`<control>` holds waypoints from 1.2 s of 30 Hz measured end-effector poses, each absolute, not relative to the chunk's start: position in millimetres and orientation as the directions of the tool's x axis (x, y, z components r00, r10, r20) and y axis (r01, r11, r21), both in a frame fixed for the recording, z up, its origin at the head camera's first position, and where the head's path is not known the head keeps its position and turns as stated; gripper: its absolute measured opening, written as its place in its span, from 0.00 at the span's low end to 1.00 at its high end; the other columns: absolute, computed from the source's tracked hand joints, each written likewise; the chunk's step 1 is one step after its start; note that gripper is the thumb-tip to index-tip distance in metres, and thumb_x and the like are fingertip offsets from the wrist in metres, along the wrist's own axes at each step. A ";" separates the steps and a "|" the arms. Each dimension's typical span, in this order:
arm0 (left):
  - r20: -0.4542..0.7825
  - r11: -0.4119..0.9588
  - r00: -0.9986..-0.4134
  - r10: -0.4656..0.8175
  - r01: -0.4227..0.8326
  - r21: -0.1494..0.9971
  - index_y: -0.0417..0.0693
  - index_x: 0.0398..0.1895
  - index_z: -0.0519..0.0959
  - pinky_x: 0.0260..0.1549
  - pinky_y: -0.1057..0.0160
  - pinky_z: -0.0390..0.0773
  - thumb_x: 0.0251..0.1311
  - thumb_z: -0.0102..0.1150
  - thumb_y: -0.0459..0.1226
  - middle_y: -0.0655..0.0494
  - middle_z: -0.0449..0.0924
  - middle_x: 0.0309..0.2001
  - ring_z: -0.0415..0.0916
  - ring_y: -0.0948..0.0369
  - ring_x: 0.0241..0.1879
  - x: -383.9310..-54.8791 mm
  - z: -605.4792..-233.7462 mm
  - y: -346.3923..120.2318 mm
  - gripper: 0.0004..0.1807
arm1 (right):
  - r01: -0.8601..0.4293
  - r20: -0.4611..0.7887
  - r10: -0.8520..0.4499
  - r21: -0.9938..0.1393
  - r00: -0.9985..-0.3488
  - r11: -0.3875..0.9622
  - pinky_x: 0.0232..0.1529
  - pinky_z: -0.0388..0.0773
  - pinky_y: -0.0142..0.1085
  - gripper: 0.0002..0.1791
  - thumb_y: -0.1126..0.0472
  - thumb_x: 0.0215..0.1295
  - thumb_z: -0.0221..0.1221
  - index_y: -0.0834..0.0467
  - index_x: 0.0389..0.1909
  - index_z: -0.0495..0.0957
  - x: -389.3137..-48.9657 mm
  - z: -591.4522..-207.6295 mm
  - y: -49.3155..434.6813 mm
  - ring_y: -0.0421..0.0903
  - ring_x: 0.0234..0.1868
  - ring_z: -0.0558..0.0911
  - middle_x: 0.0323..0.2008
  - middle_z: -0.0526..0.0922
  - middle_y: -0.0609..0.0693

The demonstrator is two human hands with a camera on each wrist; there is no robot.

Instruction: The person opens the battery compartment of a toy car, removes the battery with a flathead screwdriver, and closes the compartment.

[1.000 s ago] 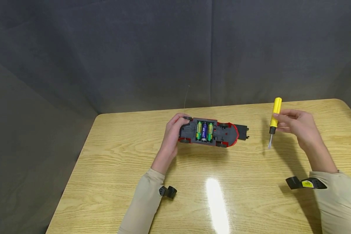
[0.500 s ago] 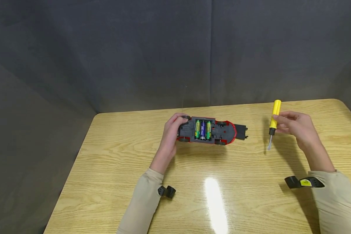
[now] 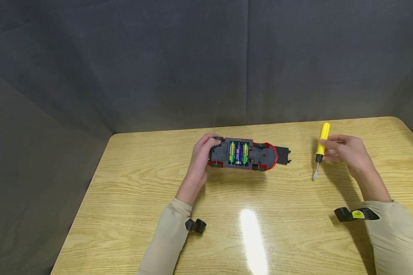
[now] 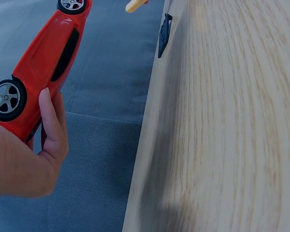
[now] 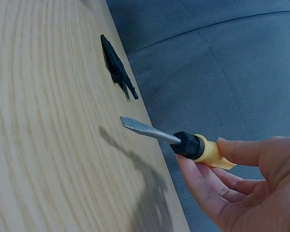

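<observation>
My left hand [image 3: 202, 154] grips the rear end of a red toy car [image 4: 48, 53], which is turned underside up above the table. Its open battery compartment faces me in the head view and holds two green batteries [image 3: 232, 152] with a blue battery [image 3: 238, 153] between them. Off to the right, my right hand [image 3: 347, 151] pinches the yellow handle of a flat-blade screwdriver [image 5: 154, 131] between thumb and fingers. The blade slants down toward the tabletop. On the table past the car's front lies a black battery cover [image 3: 283, 155], apart from both hands.
The wooden table [image 3: 130, 198] ends at its far edge in front of a dark cloth backdrop [image 3: 179, 68]. Wrist cameras are strapped on both sleeves, the left camera [image 3: 196, 225] and the right camera [image 3: 356, 214]. A bright light reflection [image 3: 254, 240] crosses the near tabletop.
My right hand and the screwdriver have come slightly lower and left in the head view. The toy car has shifted slightly left, still in the left hand's grip.
</observation>
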State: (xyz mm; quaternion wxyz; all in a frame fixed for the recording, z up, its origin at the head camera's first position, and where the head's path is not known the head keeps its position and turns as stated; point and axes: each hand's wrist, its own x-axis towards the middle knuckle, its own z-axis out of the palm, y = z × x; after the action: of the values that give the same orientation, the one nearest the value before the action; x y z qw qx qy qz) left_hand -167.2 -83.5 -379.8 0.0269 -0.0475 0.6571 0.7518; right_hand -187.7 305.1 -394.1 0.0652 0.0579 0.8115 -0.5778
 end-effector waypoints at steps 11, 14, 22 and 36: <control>-0.113 -0.130 -0.993 -0.021 -0.109 0.985 0.48 0.46 0.83 0.40 0.60 0.75 0.61 0.55 0.40 0.52 0.77 0.47 0.71 0.56 0.45 -167.2 -380.1 -83.9 0.13 | 0.189 -0.196 0.015 -0.918 -0.980 0.350 0.36 0.86 0.32 0.31 0.59 0.79 0.54 0.81 0.67 0.59 -189.2 -400.6 309.1 0.33 0.30 0.83 0.30 0.80 0.35; -0.115 -0.130 -0.993 -0.018 -0.111 0.985 0.48 0.47 0.83 0.40 0.60 0.75 0.62 0.55 0.40 0.52 0.77 0.47 0.71 0.56 0.46 -166.9 -379.4 -83.9 0.13 | 0.197 -0.202 0.017 -0.924 -0.979 0.328 0.35 0.85 0.31 0.29 0.60 0.78 0.54 0.80 0.65 0.61 -189.8 -400.8 308.8 0.33 0.29 0.83 0.29 0.81 0.35; -0.120 -0.133 -0.993 -0.012 -0.118 0.984 0.48 0.47 0.83 0.40 0.61 0.76 0.62 0.56 0.40 0.52 0.77 0.48 0.71 0.56 0.46 -166.5 -378.8 -83.8 0.13 | 0.206 -0.213 0.012 -0.926 -0.977 0.316 0.35 0.86 0.32 0.25 0.63 0.78 0.54 0.80 0.62 0.62 -190.2 -404.4 310.3 0.34 0.29 0.83 0.29 0.81 0.38; -0.115 -0.143 -0.993 -0.011 -0.113 0.983 0.48 0.46 0.83 0.38 0.61 0.76 0.61 0.55 0.39 0.53 0.77 0.46 0.72 0.57 0.44 -168.1 -381.5 -83.6 0.13 | 0.228 -0.253 -0.013 -0.891 -0.967 0.392 0.37 0.86 0.33 0.31 0.60 0.79 0.54 0.83 0.66 0.59 -191.2 -412.2 314.8 0.34 0.31 0.82 0.32 0.79 0.41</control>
State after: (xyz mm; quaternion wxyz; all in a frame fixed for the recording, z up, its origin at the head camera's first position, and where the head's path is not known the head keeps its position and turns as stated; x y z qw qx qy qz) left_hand -168.1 -83.6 -381.5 0.0338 -0.0472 0.6537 0.7545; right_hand -191.2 314.8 -412.2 0.1100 0.0649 0.8269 -0.5476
